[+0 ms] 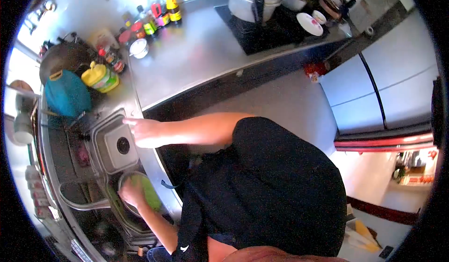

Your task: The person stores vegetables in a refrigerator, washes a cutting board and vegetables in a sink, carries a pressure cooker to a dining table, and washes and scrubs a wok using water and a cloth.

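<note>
My right hand [147, 132] is over the near edge of the sink basin [107, 154], index finger stretched out toward its upper corner. The other fingers are blurred, and nothing shows in that hand. My left hand [133, 194] is inside a round bowl with green contents [150, 192], which sits in the second basin. Motion smears its fingers, so I cannot make out whether they hold anything. A dark drain [123, 145] shows in the basin beside my right hand.
A yellow-green container [100, 77] and a teal item [68, 93] stand behind the sink. Bottles [172, 7] and a small white bowl [139, 48] are on the steel counter [187, 51]. A large pot [255, 2] sits on the black stove [248, 37]. Dishes lie farther right.
</note>
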A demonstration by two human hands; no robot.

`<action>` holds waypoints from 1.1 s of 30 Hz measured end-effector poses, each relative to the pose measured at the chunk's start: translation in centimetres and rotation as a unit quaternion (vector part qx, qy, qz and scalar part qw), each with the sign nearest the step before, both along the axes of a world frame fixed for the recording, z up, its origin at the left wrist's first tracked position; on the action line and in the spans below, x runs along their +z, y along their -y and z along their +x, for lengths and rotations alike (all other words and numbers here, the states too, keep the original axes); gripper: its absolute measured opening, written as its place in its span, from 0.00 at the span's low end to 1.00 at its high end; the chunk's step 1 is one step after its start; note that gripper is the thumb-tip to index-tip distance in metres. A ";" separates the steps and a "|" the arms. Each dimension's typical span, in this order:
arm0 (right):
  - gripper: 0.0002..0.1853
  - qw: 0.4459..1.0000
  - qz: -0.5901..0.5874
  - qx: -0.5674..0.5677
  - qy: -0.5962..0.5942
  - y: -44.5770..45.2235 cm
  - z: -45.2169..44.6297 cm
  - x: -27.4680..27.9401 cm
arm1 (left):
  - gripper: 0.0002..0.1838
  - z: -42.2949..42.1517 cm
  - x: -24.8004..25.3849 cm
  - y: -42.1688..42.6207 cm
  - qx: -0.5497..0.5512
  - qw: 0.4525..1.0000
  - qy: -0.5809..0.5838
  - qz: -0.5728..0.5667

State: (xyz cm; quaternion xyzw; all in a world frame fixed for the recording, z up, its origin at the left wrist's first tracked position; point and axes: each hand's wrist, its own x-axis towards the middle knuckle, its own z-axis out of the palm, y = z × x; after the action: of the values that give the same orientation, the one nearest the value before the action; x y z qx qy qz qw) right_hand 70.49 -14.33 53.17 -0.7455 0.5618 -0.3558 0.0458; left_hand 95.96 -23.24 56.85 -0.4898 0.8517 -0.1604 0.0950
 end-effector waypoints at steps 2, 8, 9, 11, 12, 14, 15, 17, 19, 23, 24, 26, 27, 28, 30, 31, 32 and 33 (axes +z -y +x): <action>0.15 0.965 0.038 -0.043 0.255 -2.8 -0.4 -3.0 | 0.20 2.7 -3.6 2.8 -0.102 0.929 -0.357 0.010; 0.13 0.961 0.191 -0.173 0.104 -13.5 -5.4 -13.5 | 0.21 0.9 -5.7 0.5 -0.078 0.945 -0.311 0.067; 0.14 0.951 0.219 -0.182 0.118 -14.8 -5.8 -15.1 | 0.21 0.0 -6.0 -0.3 -0.051 0.924 -0.362 0.112; 0.15 0.934 0.249 -0.213 0.143 -17.5 -5.9 -18.2 | 0.21 -0.4 -8.8 0.9 -0.042 0.902 -0.398 0.161; 0.15 0.927 0.249 -0.235 0.154 -18.9 -5.7 -20.5 | 0.21 -0.4 -10.1 1.5 -0.027 0.878 -0.432 0.206; 0.16 0.889 0.299 -0.274 0.211 -24.7 -5.7 -20.4 | 0.21 -1.3 -11.9 -1.2 -0.035 0.848 -0.473 0.238; 0.16 0.885 0.292 -0.294 0.214 -27.3 -6.0 -22.5 | 0.21 -3.0 -11.9 -3.0 -0.058 0.868 -0.433 0.236; 0.15 0.885 0.245 -0.320 0.232 -32.6 -7.2 -29.1 | 0.20 -7.4 -12.2 -7.2 -0.050 0.882 -0.391 0.257; 0.16 0.874 0.218 -0.340 0.269 -38.8 -8.5 -31.9 | 0.20 -11.5 -12.3 -11.9 -0.004 0.857 -0.414 0.306; 0.17 0.796 0.300 -0.388 0.355 -49.1 -9.2 -32.3 | 0.19 -16.5 -13.9 -19.3 -0.008 0.803 -0.462 0.376; 0.17 0.796 0.270 -0.401 0.363 -51.2 -9.2 -33.4 | 0.19 -17.5 -14.3 -20.6 -0.008 0.804 -0.458 0.379; 0.17 0.751 0.348 -0.425 0.367 -53.8 -10.4 -35.8 | 0.18 -19.7 -16.2 -20.8 -0.007 0.781 -0.475 0.405; 0.17 0.742 0.347 -0.441 0.367 -55.5 -9.6 -38.5 | 0.18 -20.0 -16.6 -21.4 -0.015 0.792 -0.460 0.401; 0.17 0.733 0.346 -0.457 0.367 -57.4 -8.4 -40.9 | 0.18 -19.9 -17.1 -22.2 -0.023 0.803 -0.445 0.397; 0.17 0.773 0.358 -0.459 0.253 -61.0 -7.1 -42.1 | 0.17 -21.3 -17.3 -23.7 -0.035 0.801 -0.442 0.403; 0.17 0.757 0.346 -0.463 0.304 -63.1 -5.9 -46.0 | 0.17 -22.1 -17.3 -24.2 -0.033 0.798 -0.441 0.409; 0.16 0.739 0.333 -0.466 0.355 -64.5 -4.8 -49.7 | 0.17 -22.7 -17.3 -24.2 -0.031 0.796 -0.440 0.415; 0.16 0.701 0.371 -0.463 0.395 -65.3 -4.4 -49.3 | 0.17 -23.5 -17.6 -23.5 -0.041 0.796 -0.433 0.422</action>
State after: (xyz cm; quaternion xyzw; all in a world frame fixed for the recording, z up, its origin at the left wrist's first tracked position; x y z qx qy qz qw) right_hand 66.04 51.01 3.90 -0.1046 0.8532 -0.3565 0.3660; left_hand 72.45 0.31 39.21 -0.3837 0.8067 0.4398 -0.0926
